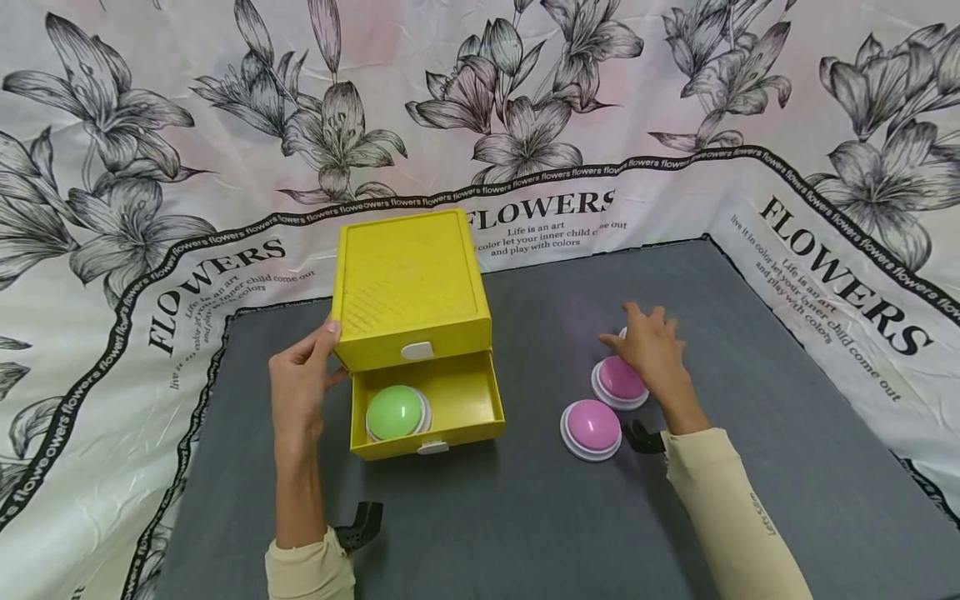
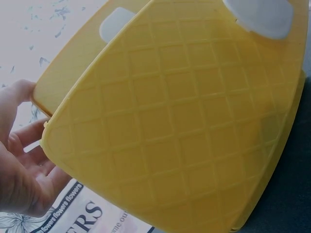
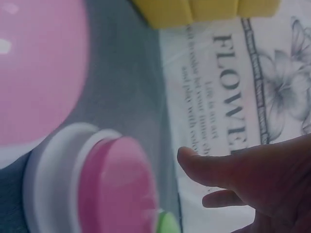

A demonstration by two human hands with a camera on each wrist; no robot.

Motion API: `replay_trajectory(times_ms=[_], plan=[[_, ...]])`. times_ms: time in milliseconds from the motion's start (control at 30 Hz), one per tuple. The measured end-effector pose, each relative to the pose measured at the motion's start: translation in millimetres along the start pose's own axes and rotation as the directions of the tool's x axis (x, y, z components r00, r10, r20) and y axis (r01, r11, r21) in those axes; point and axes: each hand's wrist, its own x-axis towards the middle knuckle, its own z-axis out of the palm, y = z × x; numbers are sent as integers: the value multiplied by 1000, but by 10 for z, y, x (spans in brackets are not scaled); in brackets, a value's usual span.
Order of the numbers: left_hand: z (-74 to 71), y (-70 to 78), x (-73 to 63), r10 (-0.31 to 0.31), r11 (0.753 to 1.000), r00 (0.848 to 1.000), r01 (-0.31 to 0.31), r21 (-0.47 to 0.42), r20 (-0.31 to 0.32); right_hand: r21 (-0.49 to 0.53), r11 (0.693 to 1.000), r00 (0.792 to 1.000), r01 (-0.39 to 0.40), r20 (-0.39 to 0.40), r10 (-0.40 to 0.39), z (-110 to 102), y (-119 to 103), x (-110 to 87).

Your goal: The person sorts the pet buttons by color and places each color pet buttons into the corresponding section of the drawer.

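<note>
A flower-printed cloth (image 1: 525,154) rises behind the grey desk (image 1: 510,525). Left of centre stands a yellow box (image 1: 408,279), its lower drawer (image 1: 468,396) open toward the near side. The left hand (image 1: 300,379) grips the box's left edge; the right hand (image 1: 651,346), fingers spread wide, hovers at right over a mostly hidden green dome (image 3: 168,224). Nearer lie two pink domes (image 1: 593,425); another green-topped dome (image 1: 394,412) sits in the drawer's left part.
</note>
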Motion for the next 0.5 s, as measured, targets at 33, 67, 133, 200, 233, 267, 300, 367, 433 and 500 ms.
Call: replay_trajectory(times_ms=[33,67,133,200,233,267,300,367,433,500], plan=[[-1,0,-1,-2,1000,1000,2,5,-1,4,1000,1000,-14,9,14,21,27,17],[-2,0,-1,-5,1000,1000,5,10,0,5,1000,1000,-24,12,24,41,49,30],[-3,0,0,-9,1000,1000,9,17,0,3,999,999,-39,12,39,78,89,50],[-3,1,0,-9,1000,1000,9,17,1,1,999,999,-45,5,45,106,114,63],[-4,3,2,-10,1000,1000,10,17,2,1,999,999,-48,-1,48,119,125,71],[-4,4,3,-10,1000,1000,10,15,2,1,999,999,-48,-8,48,130,136,80],[-5,5,4,-11,1000,1000,10,11,3,5,999,999,-54,-11,54,140,147,91],[-7,8,5,-11,1000,1000,11,10,4,10,998,998,-69,-9,69,158,167,113],[-10,10,7,-10,1000,1000,10,9,5,15,996,996,-91,4,91,171,188,136],[-12,12,11,-5,1000,1000,5,13,4,16,994,994,-109,17,109,182,206,157]])
